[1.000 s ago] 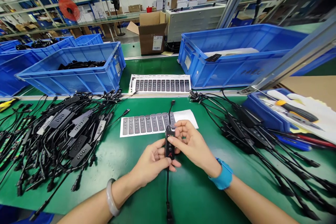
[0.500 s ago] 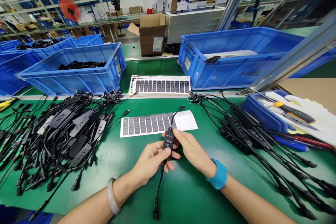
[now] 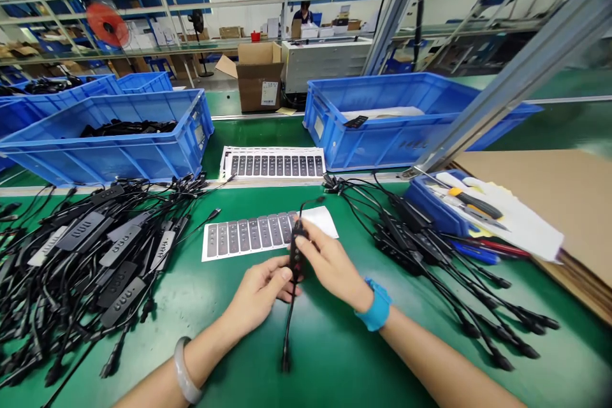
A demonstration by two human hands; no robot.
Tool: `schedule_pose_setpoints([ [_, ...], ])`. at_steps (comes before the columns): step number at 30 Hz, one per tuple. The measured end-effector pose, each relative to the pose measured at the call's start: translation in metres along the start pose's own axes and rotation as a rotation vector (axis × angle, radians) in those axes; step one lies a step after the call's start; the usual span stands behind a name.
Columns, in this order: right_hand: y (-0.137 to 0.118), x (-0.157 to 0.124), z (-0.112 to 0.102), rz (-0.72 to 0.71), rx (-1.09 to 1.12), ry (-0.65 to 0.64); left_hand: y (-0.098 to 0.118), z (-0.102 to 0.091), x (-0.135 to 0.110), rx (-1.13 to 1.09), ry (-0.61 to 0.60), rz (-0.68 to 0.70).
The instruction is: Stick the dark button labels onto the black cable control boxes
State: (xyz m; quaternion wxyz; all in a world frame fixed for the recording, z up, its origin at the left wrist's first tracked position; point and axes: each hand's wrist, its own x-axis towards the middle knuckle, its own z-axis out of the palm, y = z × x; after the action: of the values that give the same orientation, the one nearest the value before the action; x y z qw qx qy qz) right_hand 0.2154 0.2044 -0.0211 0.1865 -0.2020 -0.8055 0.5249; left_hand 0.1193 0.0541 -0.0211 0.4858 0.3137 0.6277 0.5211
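Controller [image 3: 297, 254], one, black, face somewhat blurred: was held over the bench [image 3: 349, 357], long axis running away from the person, a cable at each end. It lay between the hands, touching both, neither nearer. Left hand [image 3: 261, 290]: grasped its near end, thumb on top. Right hand [image 3: 332, 264]: held its far end. Label sheet [image 3: 239, 239]: lay just beyond. Controllers, further: pile [image 3: 102, 261] at left, bundle [image 3: 411, 236] at right.
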Motion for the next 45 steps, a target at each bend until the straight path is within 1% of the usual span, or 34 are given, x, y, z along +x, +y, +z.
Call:
schedule_pose_setpoints([
  [2, 0.005, 0.011, -0.028, 0.018, -0.082, 0.138, 0.001, -0.012, -0.001, 0.397, 0.099, 0.154],
  [3, 0.008, 0.015, -0.045, 0.041, -0.161, 0.210, 0.002, -0.017, -0.002, 0.603, 0.158, 0.220],
  [4, 0.010, 0.018, -0.063, 0.064, -0.272, 0.286, 0.001, -0.023, -0.002, 0.782, 0.206, 0.262],
  [5, 0.012, 0.020, -0.079, 0.071, -0.440, 0.372, 0.000, -0.027, -0.002, 0.919, 0.236, 0.278],
  [7, 0.017, 0.021, -0.103, 0.103, -0.826, 0.537, -0.004, -0.031, -0.002, 1.075, 0.245, 0.258],
  [8, 0.020, 0.020, -0.107, 0.107, -0.978, 0.596, -0.006, -0.031, -0.001, 1.115, 0.226, 0.246],
  [9, 0.023, 0.020, -0.107, 0.095, -1.065, 0.618, -0.009, -0.030, -0.001, 1.141, 0.198, 0.242],
  [10, 0.026, 0.020, -0.102, 0.056, -1.069, 0.585, -0.010, -0.028, 0.000, 1.161, 0.171, 0.244],
  [11, 0.029, 0.021, -0.093, -0.005, -1.007, 0.505, -0.011, -0.025, 0.000, 1.176, 0.149, 0.247],
  [13, 0.034, 0.023, -0.067, -0.129, -0.805, 0.277, -0.011, -0.020, 0.000, 1.193, 0.125, 0.245],
  [14, 0.037, 0.025, -0.054, -0.168, -0.727, 0.183, -0.010, -0.018, -0.001, 1.195, 0.123, 0.242],
  [15, 0.038, 0.027, -0.042, -0.189, -0.679, 0.125, -0.009, -0.016, -0.001, 1.192, 0.124, 0.238],
  [16, 0.039, 0.029, -0.032, -0.198, -0.660, 0.102, -0.008, -0.016, -0.002, 1.187, 0.126, 0.231],
  [18, 0.037, 0.030, -0.022, -0.211, -0.640, 0.106, -0.006, -0.015, -0.002, 1.174, 0.127, 0.209],
  [20, 0.032, 0.030, -0.024, -0.258, -0.565, 0.141, -0.005, -0.014, -0.002, 1.152, 0.131, 0.184],
  [21, 0.029, 0.029, -0.027, -0.290, -0.498, 0.191, -0.005, -0.014, -0.001, 1.133, 0.137, 0.180],
  [23, 0.023, 0.027, -0.035, -0.316, -0.327, 0.353, -0.002, -0.014, 0.001, 1.078, 0.154, 0.210],
  [25, 0.019, 0.024, -0.041, -0.250, -0.142, 0.537, 0.006, -0.019, 0.000, 1.072, 0.188, 0.253],
  [26, 0.016, 0.022, -0.043, -0.189, -0.061, 0.598, 0.012, -0.024, -0.002, 1.134, 0.220, 0.232],
  [27, 0.014, 0.020, -0.043, -0.125, 0.012, 0.628, 0.020, -0.030, -0.007, 1.235, 0.274, 0.166],
  [28, 0.011, 0.017, -0.043, -0.066, 0.073, 0.636, 0.028, -0.039, -0.014, 1.354, 0.342, 0.065],
  [29, 0.008, 0.014, -0.042, -0.019, 0.118, 0.630, 0.036, -0.050, -0.024, 1.490, 0.421, -0.082],
  [30, 0.004, 0.011, -0.040, 0.019, 0.142, 0.611, 0.042, -0.061, -0.037, 1.562, 0.515, -0.207],
  [31, 0.000, 0.008, -0.038, 0.048, 0.149, 0.591, 0.046, -0.073, -0.051, 1.592, 0.577, -0.286],
  [33, -0.008, 0.003, -0.035, 0.081, 0.142, 0.558, 0.048, -0.096, -0.080, 1.624, 0.673, -0.423],
  [34, -0.011, 0.001, -0.033, 0.083, 0.138, 0.543, 0.045, -0.105, -0.093, 1.631, 0.698, -0.476],
  [36, -0.015, -0.001, -0.031, 0.063, 0.131, 0.501, 0.035, -0.119, -0.114, 1.637, 0.721, -0.524],
  [38, -0.016, -0.001, -0.029, 0.013, 0.128, 0.464, 0.025, -0.125, -0.125, 1.654, 0.723, -0.510],
  [40, -0.013, 0.001, -0.027, -0.042, 0.113, 0.439, 0.023, -0.128, -0.128, 1.684, 0.763, -0.439],
  [41, -0.011, 0.002, -0.027, -0.068, 0.104, 0.431, 0.025, -0.128, -0.128, 1.681, 0.812, -0.391],
  [43, -0.008, 0.003, -0.025, -0.111, 0.095, 0.419, 0.036, -0.128, -0.121, 1.617, 0.961, -0.288],
  [45, -0.005, 0.004, -0.023, -0.135, 0.125, 0.399, 0.050, -0.127, -0.106, 1.463, 1.086, -0.133],
])
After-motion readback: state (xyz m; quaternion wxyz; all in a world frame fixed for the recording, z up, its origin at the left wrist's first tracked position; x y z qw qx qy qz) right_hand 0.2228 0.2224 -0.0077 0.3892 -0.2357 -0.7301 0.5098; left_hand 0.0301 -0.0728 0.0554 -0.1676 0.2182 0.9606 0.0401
